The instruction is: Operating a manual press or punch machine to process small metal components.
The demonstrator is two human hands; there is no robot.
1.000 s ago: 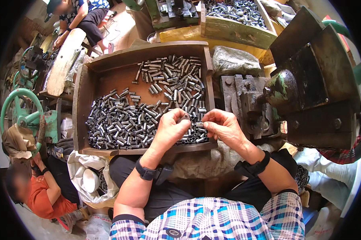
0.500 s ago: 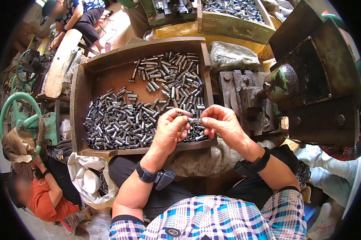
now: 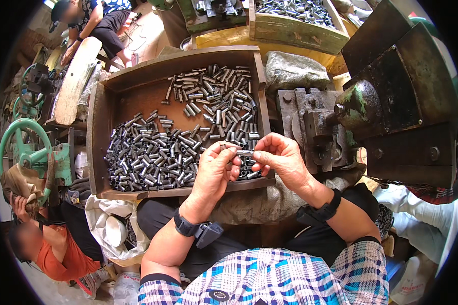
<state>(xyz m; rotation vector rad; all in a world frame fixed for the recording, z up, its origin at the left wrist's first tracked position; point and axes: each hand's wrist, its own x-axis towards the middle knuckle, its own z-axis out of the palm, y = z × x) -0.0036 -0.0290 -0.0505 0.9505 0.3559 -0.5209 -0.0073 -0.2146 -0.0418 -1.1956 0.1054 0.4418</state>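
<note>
Pinched between thumb and fingers of the bare left hand point(image 3: 214, 166) and bare right hand point(image 3: 283, 158) a short, shiny grey metal cylinder point(image 3: 245, 153), above the near right part of a brown rectangular wooden tray point(image 3: 142, 104). Showed inside it many loose grey metal tubes point(image 3: 158, 158); beyond, a weathered wooden box point(image 3: 297, 38) of silvery metal pieces point(image 3: 295, 8).

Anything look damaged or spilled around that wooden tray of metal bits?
Nothing looks spilled: the loose metal tubes lie jumbled inside the wooden tray. What looks odd is the dark machine on the right: its rounded part shows only ragged patches of green paint, as if worn away.
</note>
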